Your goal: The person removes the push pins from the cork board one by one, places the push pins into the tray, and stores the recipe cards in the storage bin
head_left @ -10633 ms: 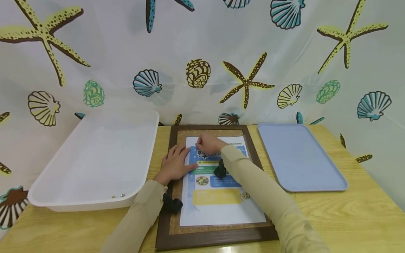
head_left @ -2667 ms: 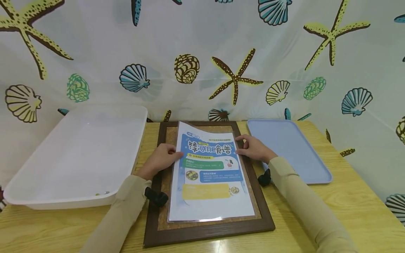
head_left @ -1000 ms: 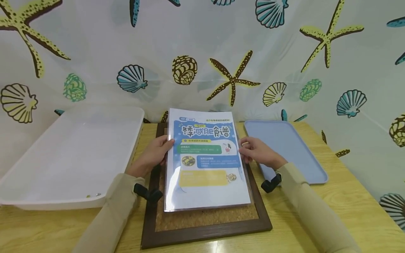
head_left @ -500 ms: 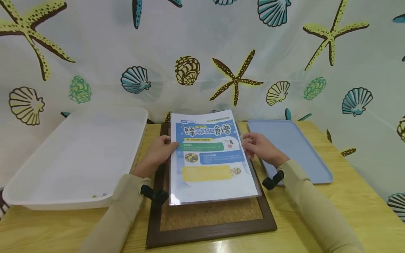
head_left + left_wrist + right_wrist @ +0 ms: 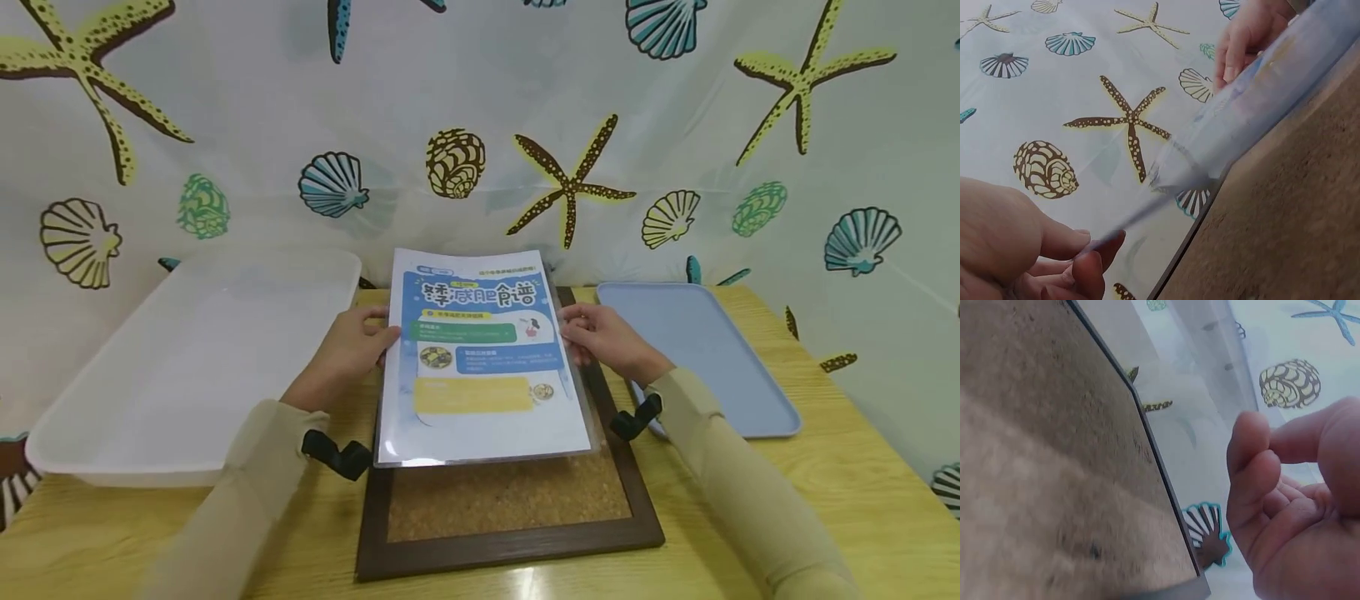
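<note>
A laminated poster (image 5: 472,437) with blue, green and yellow blocks and Chinese lettering is held raised over a brown-framed corkboard (image 5: 510,508). My left hand (image 5: 348,350) pinches the poster's left edge between thumb and fingers. In the left wrist view, the thumb of that left hand (image 5: 1029,244) lies on one face of the sheet, fingertips behind. On the opposite edge, my right hand (image 5: 611,342) pinches with thumb and curled fingers. The right wrist view shows the right hand (image 5: 1297,487) from below, thumb meeting the index finger. Most of the cork's upper part is hidden behind the poster.
To the left stands a large white tray (image 5: 195,358) with raised walls. A flat light-blue tray (image 5: 705,358) lies right of the board. Both rest on a wooden table (image 5: 847,500). Behind hangs a curtain (image 5: 420,83) printed with shells and starfish.
The poster lay flat on the corkboard under both hands; later both hands took its side edges and lifted it. Over the last half second it shifted slightly left and up, baring more cork.
</note>
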`<action>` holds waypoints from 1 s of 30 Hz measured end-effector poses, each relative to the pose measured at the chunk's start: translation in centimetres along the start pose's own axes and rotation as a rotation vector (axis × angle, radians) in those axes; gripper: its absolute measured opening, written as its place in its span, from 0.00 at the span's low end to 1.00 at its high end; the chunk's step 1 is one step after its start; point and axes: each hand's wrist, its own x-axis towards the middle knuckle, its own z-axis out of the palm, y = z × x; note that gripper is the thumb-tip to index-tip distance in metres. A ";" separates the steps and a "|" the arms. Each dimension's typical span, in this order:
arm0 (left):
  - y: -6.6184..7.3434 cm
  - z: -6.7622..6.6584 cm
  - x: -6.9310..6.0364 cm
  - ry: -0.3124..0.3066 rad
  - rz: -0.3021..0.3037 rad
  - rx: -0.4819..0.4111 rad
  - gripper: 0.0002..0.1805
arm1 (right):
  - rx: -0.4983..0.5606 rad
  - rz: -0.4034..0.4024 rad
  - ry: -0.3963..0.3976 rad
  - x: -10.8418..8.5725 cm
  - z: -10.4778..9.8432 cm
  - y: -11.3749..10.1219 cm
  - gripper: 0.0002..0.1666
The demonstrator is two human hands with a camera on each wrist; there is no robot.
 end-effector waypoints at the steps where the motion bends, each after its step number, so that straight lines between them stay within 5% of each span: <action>1: -0.1 -0.3 0.0 0.001 -0.002 0.012 0.28 | 0.009 -0.008 -0.004 0.2 0.1 -0.2 0.20; 15: -1.9 -5.6 0.2 -0.002 -0.060 0.202 0.32 | 0.089 0.002 -0.028 3.9 4.5 -3.0 0.18; 30: -6.6 -12.7 0.3 0.044 -0.176 0.320 0.32 | 0.195 0.054 -0.132 8.3 12.0 -6.7 0.18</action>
